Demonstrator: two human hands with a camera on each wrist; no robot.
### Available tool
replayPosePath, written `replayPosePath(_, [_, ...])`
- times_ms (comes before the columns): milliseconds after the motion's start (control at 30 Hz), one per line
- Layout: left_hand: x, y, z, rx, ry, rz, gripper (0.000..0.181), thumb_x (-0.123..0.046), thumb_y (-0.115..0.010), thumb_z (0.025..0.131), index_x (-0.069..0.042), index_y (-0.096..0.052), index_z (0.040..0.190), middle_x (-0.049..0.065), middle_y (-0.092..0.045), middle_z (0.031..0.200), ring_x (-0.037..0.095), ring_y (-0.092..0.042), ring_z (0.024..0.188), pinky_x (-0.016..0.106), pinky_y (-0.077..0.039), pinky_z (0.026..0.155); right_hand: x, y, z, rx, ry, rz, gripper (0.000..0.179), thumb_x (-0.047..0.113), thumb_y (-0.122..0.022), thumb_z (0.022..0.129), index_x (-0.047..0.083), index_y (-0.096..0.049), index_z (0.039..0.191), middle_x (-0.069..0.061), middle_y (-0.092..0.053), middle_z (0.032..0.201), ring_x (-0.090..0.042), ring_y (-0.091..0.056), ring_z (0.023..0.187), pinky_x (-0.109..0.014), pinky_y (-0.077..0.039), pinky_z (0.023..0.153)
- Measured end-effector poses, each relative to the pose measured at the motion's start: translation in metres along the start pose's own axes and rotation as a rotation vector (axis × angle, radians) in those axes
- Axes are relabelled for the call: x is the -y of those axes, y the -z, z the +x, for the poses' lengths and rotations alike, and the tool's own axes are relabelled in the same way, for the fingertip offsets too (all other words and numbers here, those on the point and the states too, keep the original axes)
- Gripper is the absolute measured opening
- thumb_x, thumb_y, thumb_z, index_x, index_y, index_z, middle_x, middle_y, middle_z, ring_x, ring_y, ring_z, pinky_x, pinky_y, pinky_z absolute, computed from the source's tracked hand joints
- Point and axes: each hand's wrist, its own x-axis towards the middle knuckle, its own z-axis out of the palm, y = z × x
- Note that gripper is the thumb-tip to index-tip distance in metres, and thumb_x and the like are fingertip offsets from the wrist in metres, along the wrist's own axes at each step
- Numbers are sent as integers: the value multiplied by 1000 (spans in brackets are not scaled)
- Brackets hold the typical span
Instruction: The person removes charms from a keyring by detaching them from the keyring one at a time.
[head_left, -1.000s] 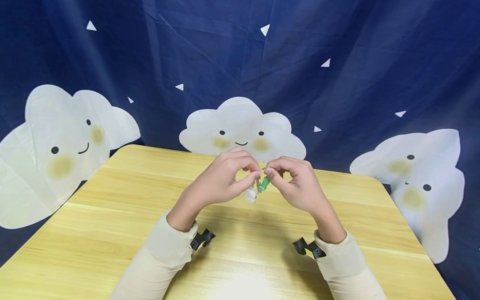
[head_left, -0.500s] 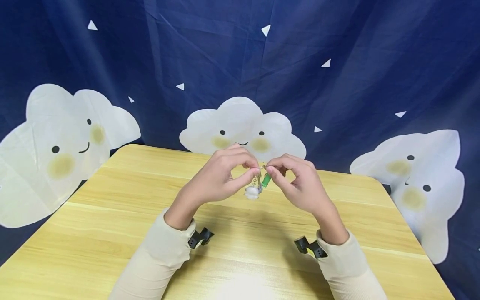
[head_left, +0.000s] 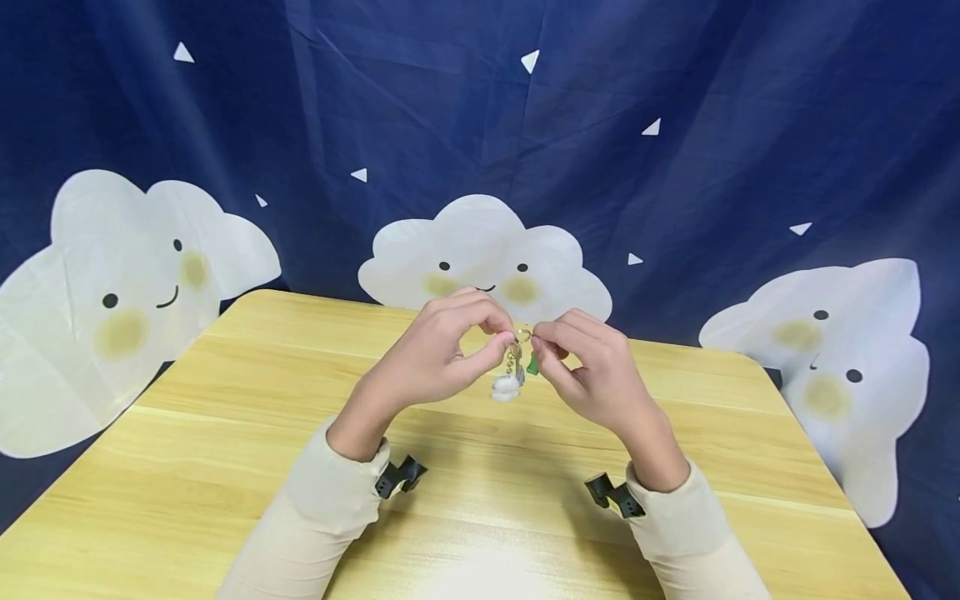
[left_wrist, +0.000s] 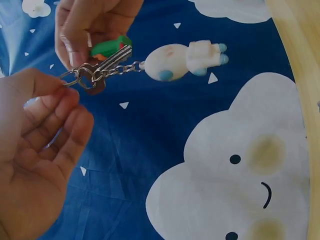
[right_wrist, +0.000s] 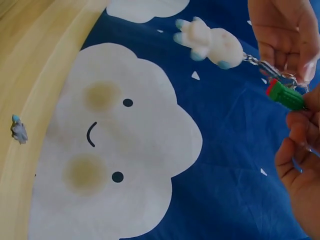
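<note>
Between both hands hangs a bunch of keys on a metal key ring (head_left: 522, 335), held above the table. My left hand (left_wrist: 45, 125) pinches the ring between thumb and forefinger, its other fingers loosely curled. Facing it, my right hand (head_left: 588, 367) pinches the upper end of a green charm (right_wrist: 286, 96) with a red tip, right beside the ring. The charm is partly hidden behind the right thumb in the head view. A silver key (left_wrist: 116, 59) hangs from the ring. So does a short chain (left_wrist: 123, 69) with a white figure charm (left_wrist: 170, 62) that has light blue parts.
The wooden table (head_left: 262, 500) lies under both forearms. Behind it hangs a dark blue curtain (head_left: 450, 100) with white smiling clouds (head_left: 480, 233) and small triangles. Each sleeve cuff carries a small black camera (head_left: 401, 477).
The ring has come into clearer view between the fingertips. The right fingers have shifted slightly, covering more of the green charm. The white charm has swung a little and hangs beside the key.
</note>
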Motion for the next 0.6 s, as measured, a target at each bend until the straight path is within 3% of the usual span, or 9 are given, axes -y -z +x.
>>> replayPosePath(167, [-1,-4,0,-16,16,106,6,-7,-64,93,-7,-70,91,0,-68,90,17,-57,89,30,-50,80,0,-1,0,-16,11,-13,13,4,-56,93,5,-68,88,0,-57,72,-16,-52,65,-21,-43,61])
replayPosePath(267, [-3,-7,0,-25,-24,202,6,-9,-65,95,-7,-70,91,1,-68,90,18,-57,89,28,-50,77,0,-2,0,-18,16,-27,14,4,-55,92,5,-68,87,1,-56,71,-15,-51,65,-22,-43,60])
replayPosePath(467, [-5,-9,1,-7,-151,486,10,-7,-62,98,-5,-71,95,4,-68,93,23,-58,92,28,-51,82,1,-4,0,-8,25,-60,15,3,-55,92,4,-67,85,-1,-57,71,-17,-52,64,-24,-43,59])
replayPosePath(600, [-4,-10,0,-10,-188,521,11,-4,-61,97,-4,-72,96,4,-68,95,23,-58,94,28,-51,84,1,-4,0,-2,19,-68,15,4,-55,92,5,-68,84,-1,-58,71,-16,-52,65,-24,-43,59])
